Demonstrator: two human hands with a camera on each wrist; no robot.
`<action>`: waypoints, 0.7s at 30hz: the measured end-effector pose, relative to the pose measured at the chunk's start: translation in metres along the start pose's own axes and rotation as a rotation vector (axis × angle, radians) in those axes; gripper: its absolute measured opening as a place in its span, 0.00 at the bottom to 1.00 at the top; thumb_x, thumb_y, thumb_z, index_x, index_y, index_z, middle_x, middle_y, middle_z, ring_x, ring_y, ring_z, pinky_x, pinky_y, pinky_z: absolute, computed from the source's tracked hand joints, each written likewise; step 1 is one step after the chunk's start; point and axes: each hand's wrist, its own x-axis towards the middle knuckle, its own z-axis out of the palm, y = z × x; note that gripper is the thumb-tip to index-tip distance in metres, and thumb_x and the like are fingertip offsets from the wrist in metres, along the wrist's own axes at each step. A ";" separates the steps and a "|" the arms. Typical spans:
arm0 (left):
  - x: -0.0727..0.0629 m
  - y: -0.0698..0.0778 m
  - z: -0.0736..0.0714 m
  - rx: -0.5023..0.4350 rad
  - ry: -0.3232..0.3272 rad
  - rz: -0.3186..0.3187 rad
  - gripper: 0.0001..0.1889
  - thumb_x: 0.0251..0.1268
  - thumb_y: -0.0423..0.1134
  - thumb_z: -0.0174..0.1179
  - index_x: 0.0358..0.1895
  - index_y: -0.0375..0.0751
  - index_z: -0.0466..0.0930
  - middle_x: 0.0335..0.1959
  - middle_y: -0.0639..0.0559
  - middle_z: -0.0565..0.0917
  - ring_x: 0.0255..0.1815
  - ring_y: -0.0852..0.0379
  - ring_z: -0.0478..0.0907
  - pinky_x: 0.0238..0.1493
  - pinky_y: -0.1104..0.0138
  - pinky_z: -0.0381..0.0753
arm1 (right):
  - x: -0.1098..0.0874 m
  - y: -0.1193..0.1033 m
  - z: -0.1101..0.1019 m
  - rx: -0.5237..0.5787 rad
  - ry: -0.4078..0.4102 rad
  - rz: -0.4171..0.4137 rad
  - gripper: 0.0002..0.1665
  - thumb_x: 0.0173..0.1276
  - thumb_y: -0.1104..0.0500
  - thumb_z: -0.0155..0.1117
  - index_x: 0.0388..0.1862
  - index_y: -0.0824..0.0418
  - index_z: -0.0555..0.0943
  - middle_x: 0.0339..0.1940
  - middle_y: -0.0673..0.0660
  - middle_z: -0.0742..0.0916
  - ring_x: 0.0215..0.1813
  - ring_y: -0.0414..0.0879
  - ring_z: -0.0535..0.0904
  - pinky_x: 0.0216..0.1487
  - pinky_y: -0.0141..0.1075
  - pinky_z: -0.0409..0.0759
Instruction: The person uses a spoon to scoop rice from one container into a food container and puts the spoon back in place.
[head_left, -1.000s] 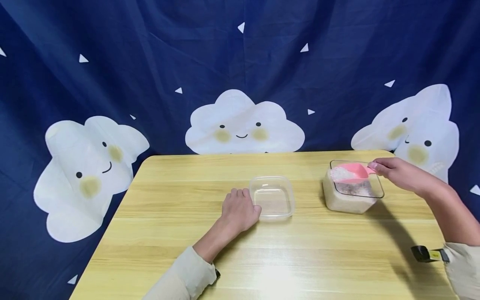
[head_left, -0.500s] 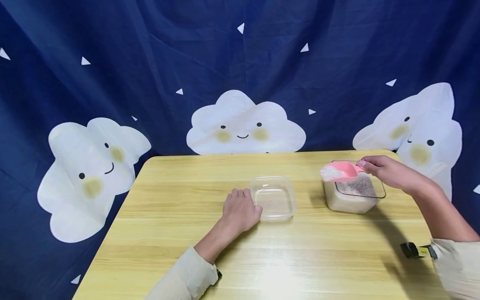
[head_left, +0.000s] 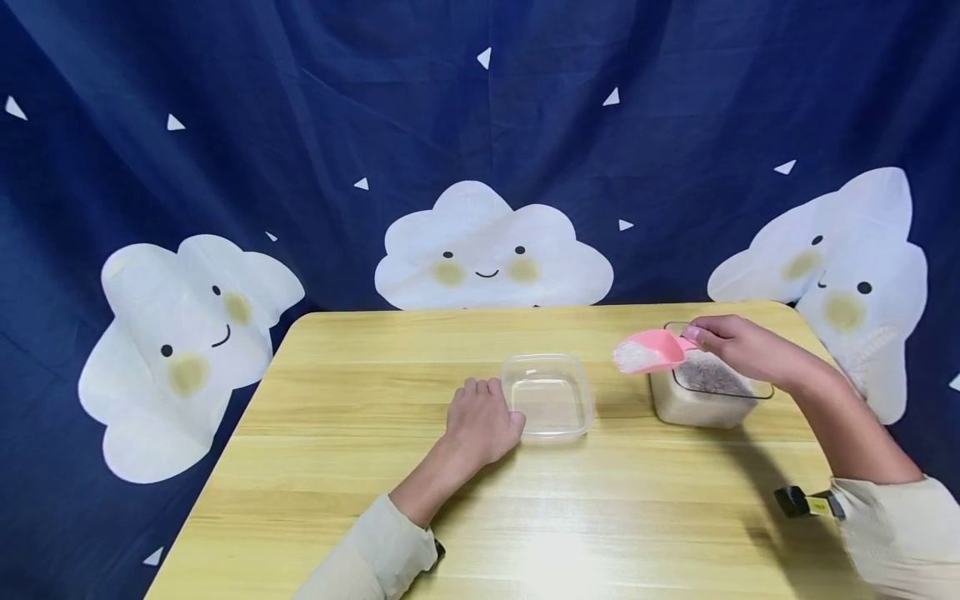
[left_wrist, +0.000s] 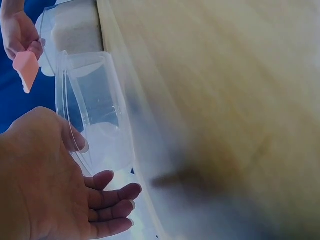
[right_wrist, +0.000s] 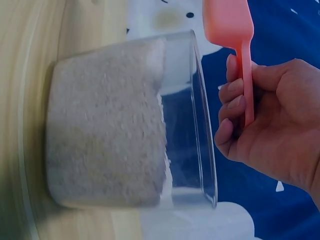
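My right hand (head_left: 738,346) grips the handle of a pink scoop (head_left: 660,348) heaped with white rice (head_left: 634,357). It holds the scoop above the left rim of a clear container of rice (head_left: 701,404); the right wrist view shows the fingers curled round the handle (right_wrist: 246,85). My left hand (head_left: 482,421) rests against the left side of a smaller clear plastic container (head_left: 551,408), which has no rice in it. In the left wrist view, the thumb (left_wrist: 74,137) lies at that container's wall, and the other fingers (left_wrist: 112,200) are extended, loosely bent.
Both containers stand on a light wooden table (head_left: 337,483), the smaller near the middle and the rice one to the right. Behind the table's far edge hangs a dark blue curtain (head_left: 315,100) with smiling white clouds.
My right hand has moved the loaded scoop leftward, from over the middle of the rice container to just beyond its left rim. The left hand and the small container stay in place.
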 end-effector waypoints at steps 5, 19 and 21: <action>0.000 0.000 0.000 0.008 -0.001 0.003 0.20 0.65 0.50 0.42 0.43 0.36 0.71 0.34 0.46 0.74 0.38 0.49 0.65 0.44 0.62 0.67 | 0.006 -0.010 0.006 -0.011 0.001 -0.010 0.17 0.85 0.57 0.46 0.49 0.62 0.82 0.42 0.54 0.84 0.46 0.41 0.77 0.49 0.30 0.74; -0.001 0.000 -0.001 0.004 0.001 0.003 0.20 0.65 0.50 0.42 0.43 0.35 0.71 0.35 0.46 0.74 0.39 0.49 0.66 0.45 0.62 0.68 | 0.025 -0.034 0.024 -0.042 -0.006 -0.042 0.17 0.85 0.55 0.47 0.41 0.60 0.80 0.33 0.53 0.77 0.40 0.46 0.73 0.44 0.37 0.70; -0.001 0.000 -0.001 0.005 0.002 0.004 0.20 0.65 0.50 0.42 0.44 0.35 0.71 0.35 0.45 0.74 0.39 0.48 0.66 0.46 0.61 0.69 | 0.028 -0.036 0.026 -0.060 -0.009 -0.050 0.17 0.85 0.55 0.47 0.41 0.60 0.80 0.31 0.52 0.77 0.40 0.46 0.73 0.44 0.37 0.70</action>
